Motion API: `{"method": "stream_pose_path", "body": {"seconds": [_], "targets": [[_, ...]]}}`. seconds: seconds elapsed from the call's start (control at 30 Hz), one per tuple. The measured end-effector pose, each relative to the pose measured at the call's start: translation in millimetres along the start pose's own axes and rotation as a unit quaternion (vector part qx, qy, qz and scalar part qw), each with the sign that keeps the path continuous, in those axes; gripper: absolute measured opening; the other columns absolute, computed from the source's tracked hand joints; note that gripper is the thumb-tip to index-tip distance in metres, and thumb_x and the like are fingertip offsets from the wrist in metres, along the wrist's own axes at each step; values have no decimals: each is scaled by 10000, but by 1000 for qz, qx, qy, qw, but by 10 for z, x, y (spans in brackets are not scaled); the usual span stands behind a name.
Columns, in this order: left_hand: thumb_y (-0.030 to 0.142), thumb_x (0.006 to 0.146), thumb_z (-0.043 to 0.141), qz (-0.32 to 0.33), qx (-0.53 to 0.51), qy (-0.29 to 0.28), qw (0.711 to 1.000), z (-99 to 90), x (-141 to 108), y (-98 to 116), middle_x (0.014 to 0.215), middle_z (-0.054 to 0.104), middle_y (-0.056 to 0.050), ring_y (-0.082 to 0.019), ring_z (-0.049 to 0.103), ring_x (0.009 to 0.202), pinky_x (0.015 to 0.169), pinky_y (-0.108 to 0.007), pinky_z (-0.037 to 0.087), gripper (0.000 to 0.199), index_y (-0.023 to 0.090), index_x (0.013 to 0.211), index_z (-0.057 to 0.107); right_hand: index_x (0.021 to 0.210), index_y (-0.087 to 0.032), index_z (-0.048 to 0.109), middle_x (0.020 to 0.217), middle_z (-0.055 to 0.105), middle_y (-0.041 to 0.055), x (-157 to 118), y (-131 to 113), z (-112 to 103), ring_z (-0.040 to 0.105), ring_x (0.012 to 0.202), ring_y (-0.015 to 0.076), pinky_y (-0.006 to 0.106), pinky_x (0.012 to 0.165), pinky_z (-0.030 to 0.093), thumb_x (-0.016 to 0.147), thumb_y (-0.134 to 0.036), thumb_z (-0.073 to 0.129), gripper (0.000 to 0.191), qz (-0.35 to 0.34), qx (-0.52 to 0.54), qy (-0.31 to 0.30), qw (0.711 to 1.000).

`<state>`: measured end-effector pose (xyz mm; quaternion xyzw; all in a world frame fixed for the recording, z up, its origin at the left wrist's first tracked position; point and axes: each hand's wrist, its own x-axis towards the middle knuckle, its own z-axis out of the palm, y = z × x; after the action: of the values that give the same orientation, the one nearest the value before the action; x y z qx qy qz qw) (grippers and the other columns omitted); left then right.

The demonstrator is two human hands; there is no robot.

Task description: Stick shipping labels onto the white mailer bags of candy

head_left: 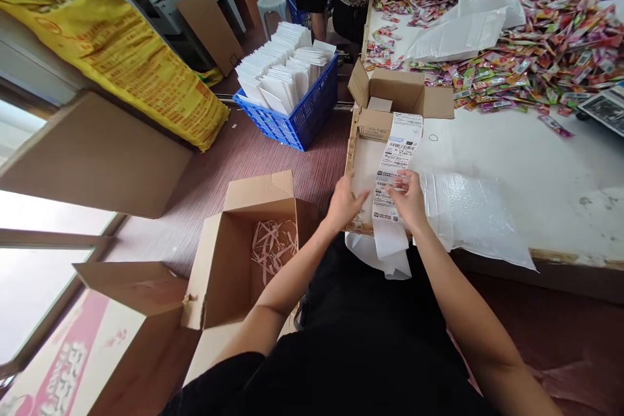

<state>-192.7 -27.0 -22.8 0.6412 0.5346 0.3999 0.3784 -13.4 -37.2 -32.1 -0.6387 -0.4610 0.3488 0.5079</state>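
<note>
A long strip of printed shipping labels (400, 143) runs from a small open cardboard box (397, 84) down to the table's near edge, where its blank backing hangs over. My right hand (408, 194) is at the strip's right side, thumb and fingers brought together on its edge. Left of the strip, my left hand (345, 205) is over the table's corner, thumb and fingers apart, holding nothing. A white bubble mailer (478, 214) lies just right of my right hand.
Small colourful packets (550, 45) are heaped across the table (546, 169). A blue basket of white envelopes (312, 110) stands on the floor beyond an open carton (229, 266). A yellow sack (141, 58) leans at left. People are at the far side.
</note>
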Motion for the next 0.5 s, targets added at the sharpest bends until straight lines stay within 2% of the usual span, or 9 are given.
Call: {"method": "stream_pose_path", "body": {"seconds": [0.1, 0.17, 0.2, 0.27, 0.3, 0.33, 0.4, 0.5], "targets": [[270, 755, 755, 0, 18, -53, 998, 433, 254, -1, 1409, 506, -256, -350, 445, 1367, 1128, -458, 318, 753, 72, 1403, 424, 1159, -241, 510, 1114, 626, 67, -81, 12, -82, 611, 944, 180, 387, 867, 496, 733, -377, 683, 480, 0, 26, -16, 1000], [216, 739, 748, -32, 25, -61, 997, 584, 405, -17, 1298, 581, -244, -344, 539, 1252, 1053, -441, 380, 710, 51, 1365, 457, 1185, -234, 506, 1112, 629, 74, -140, -9, -149, 623, 923, 174, 385, 864, 506, 762, -387, 670, 479, -3, 39, -27, 999], [200, 743, 735, -57, 23, -65, 996, 612, 467, -17, 1189, 634, -214, -328, 592, 1153, 996, -427, 412, 608, 54, 1292, 520, 1193, -232, 506, 1105, 634, 75, -167, -29, -185, 628, 913, 172, 387, 867, 508, 780, -391, 662, 469, -7, 39, -30, 999], [214, 785, 689, -100, 12, -80, 992, 586, 542, 11, 927, 672, -128, -269, 640, 926, 862, -380, 449, 275, 85, 1024, 639, 1206, -236, 514, 1100, 644, 75, -212, -86, -260, 631, 924, 177, 397, 881, 510, 817, -396, 642, 439, -25, 19, -24, 999], [237, 808, 668, -112, -9, -91, 989, 539, 547, 40, 820, 653, -91, -234, 630, 829, 798, -353, 451, 149, 108, 877, 645, 1213, -243, 521, 1116, 645, 76, -232, -122, -298, 630, 959, 187, 407, 891, 510, 833, -401, 635, 427, -40, -1, -14, 999], [270, 821, 662, -118, -44, -101, 987, 476, 529, 80, 750, 630, -64, -202, 610, 758, 746, -328, 447, 156, 127, 770, 625, 1221, -252, 528, 1152, 643, 80, -250, -161, -333, 624, 1012, 201, 417, 903, 509, 843, -405, 632, 421, -59, -25, -2, 998], [348, 813, 688, -116, -149, -115, 975, 327, 426, 191, 700, 615, -32, -153, 573, 678, 676, -287, 436, 252, 145, 694, 597, 1263, -273, 526, 1236, 627, 82, -292, -248, -394, 603, 1109, 225, 429, 914, 512, 850, -408, 644, 450, -99, -62, 9, 993], [406, 739, 775, -118, -297, -151, 936, 113, 201, 400, 712, 653, -19, -128, 581, 663, 672, -265, 455, 295, 142, 732, 643, 1322, -297, 517, 1213, 662, 65, -387, -383, -460, 645, 1017, 213, 387, 815, 547, 874, -390, 650, 477, -143, -61, -25, 988]]}}
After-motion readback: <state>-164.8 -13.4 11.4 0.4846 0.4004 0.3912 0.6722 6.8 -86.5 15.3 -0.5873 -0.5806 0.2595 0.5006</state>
